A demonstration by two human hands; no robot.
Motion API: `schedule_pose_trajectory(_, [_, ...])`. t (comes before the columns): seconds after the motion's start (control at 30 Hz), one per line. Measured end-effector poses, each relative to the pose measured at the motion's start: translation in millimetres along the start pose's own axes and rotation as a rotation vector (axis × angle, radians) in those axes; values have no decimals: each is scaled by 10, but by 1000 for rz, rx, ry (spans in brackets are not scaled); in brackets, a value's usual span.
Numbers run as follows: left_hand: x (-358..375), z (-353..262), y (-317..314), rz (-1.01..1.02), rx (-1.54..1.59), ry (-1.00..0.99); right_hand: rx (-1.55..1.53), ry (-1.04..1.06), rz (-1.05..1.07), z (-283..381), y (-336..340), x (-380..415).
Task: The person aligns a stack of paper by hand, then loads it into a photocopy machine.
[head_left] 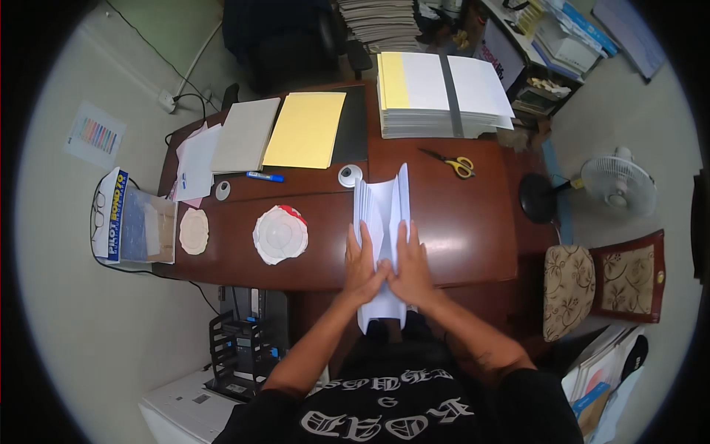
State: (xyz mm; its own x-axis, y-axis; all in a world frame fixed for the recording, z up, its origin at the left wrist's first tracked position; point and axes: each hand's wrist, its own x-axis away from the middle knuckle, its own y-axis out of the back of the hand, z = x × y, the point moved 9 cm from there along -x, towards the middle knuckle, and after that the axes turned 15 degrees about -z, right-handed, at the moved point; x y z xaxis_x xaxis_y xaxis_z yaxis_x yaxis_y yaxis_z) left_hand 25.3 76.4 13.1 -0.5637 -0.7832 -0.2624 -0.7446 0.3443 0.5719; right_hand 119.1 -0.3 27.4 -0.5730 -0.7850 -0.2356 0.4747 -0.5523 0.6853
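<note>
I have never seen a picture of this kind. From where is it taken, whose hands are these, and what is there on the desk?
There is no machine here, only a person working with two bare hands. The camera is worn on the head and looks forward and down, so the arms enter from below. The left hand and right hand together hold a bundle of white paper, its sides curved up. On the brown desk lie scissors with yellow handles, a blue marker, yellow sheets and a tall strapped paper stack.
</note>
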Motion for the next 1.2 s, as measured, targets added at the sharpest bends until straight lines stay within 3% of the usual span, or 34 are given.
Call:
schedule_pose_trajectory(0.1, [36,158,69,-56,-445,31,157,147,-48,-76,-155,-6])
schedule_pose_trajectory(0.13, [27,381,140,-117,-304,114,203,200,-63,-87,-163,43])
schedule_pose_trajectory(0.23, [32,400,224,-116,-183,73,0,160,-68,-274,-107,-17])
schedule_pose_trajectory(0.37, [75,204,125,-83,-405,68,132,216,37,-190,-209,-26])
schedule_pose_trajectory(0.4, [73,344,199,-103,-311,103,30,200,-31,-216,-102,-58])
schedule_pose_trajectory(0.5, [7,969,506,-440,575,378,-308,-178,-201,-953,93,-150])
schedule_pose_trajectory(0.53, [63,923,448,-433,981,716,-567,-603,-153,-1194,144,-175])
schedule_pose_trajectory(0.57, [83,961,403,-329,937,811,-815,-1034,-97,-1281,139,-170])
schedule_pose_trajectory(0.6, [104,1026,395,-220,892,899,-656,-1049,-55,-1362,196,-236])
schedule_pose_trajectory(0.7, [246,1041,229,-51,754,1039,-351,-815,296,-1450,-144,-388])
schedule_pose_trajectory(0.73, [304,1042,175,-24,706,1067,-294,-656,260,-1599,-303,-444])
schedule_pose_trajectory(0.83, [360,956,199,-47,528,1056,-44,-649,267,-1478,-193,-564])
schedule_pose_trajectory(0.93, [418,1175,52,-177,312,869,248,-411,237,-894,59,-748])
schedule_pose_trajectory(1.03, [422,1021,39,-287,138,772,201,-65,100,-164,-48,-501])
schedule_pose_trajectory(1.1, [426,958,38,-344,147,726,509,164,116,212,-130,-138])
schedule_pose_trajectory(1.2, [481,881,69,-350,198,662,428,39,31,-164,-267,-253])
